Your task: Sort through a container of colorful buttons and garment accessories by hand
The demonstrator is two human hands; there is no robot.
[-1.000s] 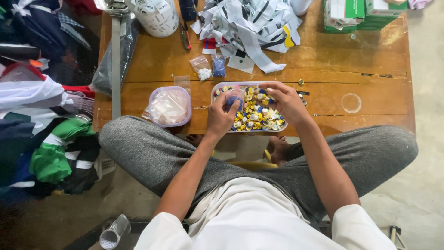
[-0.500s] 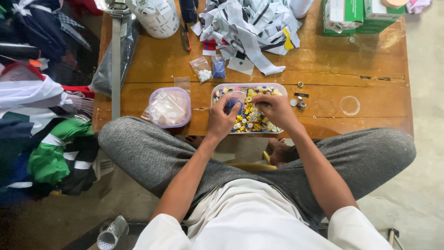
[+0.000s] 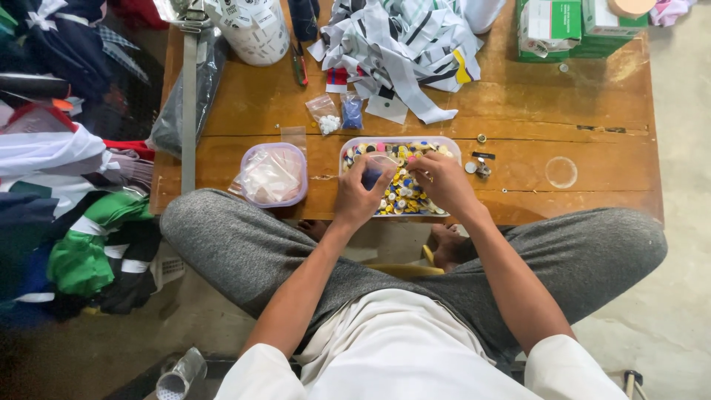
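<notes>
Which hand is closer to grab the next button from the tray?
Probably the right hand: its fingers hover right over the colourful buttons in the tray, while the left hand is busy holding a small clear bag.

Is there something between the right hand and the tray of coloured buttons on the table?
Nothing visible does. The right hand is directly over the tray of coloured buttons, its fingers at the buttons. The left hand holds a small clear bag over the tray's left part, beside the right hand, not in its way.
</notes>
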